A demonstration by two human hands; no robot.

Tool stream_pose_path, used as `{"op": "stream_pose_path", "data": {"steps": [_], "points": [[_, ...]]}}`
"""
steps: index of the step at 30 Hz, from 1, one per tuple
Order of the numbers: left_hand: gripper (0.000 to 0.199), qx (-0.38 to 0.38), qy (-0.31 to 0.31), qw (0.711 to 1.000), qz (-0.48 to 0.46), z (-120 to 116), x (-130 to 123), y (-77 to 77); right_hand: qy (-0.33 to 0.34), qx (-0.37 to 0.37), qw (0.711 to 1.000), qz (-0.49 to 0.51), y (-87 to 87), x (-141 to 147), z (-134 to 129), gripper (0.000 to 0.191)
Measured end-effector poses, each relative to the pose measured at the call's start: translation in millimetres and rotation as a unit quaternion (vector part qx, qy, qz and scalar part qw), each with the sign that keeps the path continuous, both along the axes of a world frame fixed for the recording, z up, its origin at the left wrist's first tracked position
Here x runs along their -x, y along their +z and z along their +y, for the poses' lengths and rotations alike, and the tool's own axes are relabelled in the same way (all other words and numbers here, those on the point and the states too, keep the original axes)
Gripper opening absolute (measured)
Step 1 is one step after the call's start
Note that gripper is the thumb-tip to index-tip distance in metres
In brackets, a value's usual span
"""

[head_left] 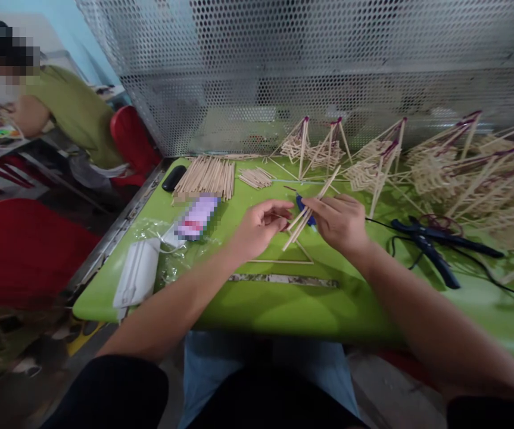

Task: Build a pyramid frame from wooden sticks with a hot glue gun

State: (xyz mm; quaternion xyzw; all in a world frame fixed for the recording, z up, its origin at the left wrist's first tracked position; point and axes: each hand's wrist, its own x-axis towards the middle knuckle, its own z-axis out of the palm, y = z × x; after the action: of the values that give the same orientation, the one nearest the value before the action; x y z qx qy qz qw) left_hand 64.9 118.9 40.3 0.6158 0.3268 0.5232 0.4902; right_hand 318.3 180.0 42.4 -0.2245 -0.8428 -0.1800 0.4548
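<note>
Green table (265,313) occupied: long sticks (207,177) heaped far left, short sticks (255,178) piled beside, patterned strip (283,279) laid near front, stick frames (370,170) crowded rear right.

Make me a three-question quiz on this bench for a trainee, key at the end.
1. Which hand visibly grips several sticks?
2. True or false: the pliers lie nearer the left hand than the right hand.
3. What colour is the table? A) red B) green C) white

Key: 1. The right hand. 2. False; they lie beyond the right hand, on its outer side. 3. B.
</note>
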Motion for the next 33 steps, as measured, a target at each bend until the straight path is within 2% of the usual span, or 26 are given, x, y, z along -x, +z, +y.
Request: {"op": "stream_pose_path", "data": {"steps": [5, 10, 12, 19, 24, 26, 30, 33], "points": [[0.035, -0.203, 0.072, 0.973, 0.085, -7, -7, 1.9, -0.011, 0.0, 1.0, -0.009, -1.6, 4, -3, 0.026], [0.027, -0.373, 0.11, 0.912, 0.129, -5, -9, 3.2, -0.006, -0.007, 1.0, 0.01, -4.5, 7, -2, 0.022], [0.027, -0.409, 0.117, 0.894, 0.138, -3, -8, 3.7, -0.005, -0.013, 1.0, 0.006, -4.2, 7, -2, 0.022], [0.013, -0.477, 0.142, 0.855, 0.145, -2, -9, 10.4, 0.029, 0.005, 1.0, -0.001, -2.5, 11, -7, 0.026], [0.009, -0.522, 0.192, 0.83, 0.04, 3, 0, 23.8, 0.043, 0.03, 0.992, 0.116, 7.0, 16, -15, 0.023], [0.014, -0.505, 0.207, 0.838, -0.002, 3, 8, 31.8, 0.055, 0.04, 0.987, 0.147, 12.1, 17, -19, 0.024], [0.014, -0.399, 0.265, 0.877, -0.021, 2, 24, 42.0, 0.027, 0.091, 0.982, 0.165, 18.0, 16, -25, 0.013], [0.031, -0.367, 0.285, 0.885, -0.018, 7, 33, 42.1, 0.019, 0.15, 0.974, 0.167, 17.7, 16, -27, 0.012]]}}
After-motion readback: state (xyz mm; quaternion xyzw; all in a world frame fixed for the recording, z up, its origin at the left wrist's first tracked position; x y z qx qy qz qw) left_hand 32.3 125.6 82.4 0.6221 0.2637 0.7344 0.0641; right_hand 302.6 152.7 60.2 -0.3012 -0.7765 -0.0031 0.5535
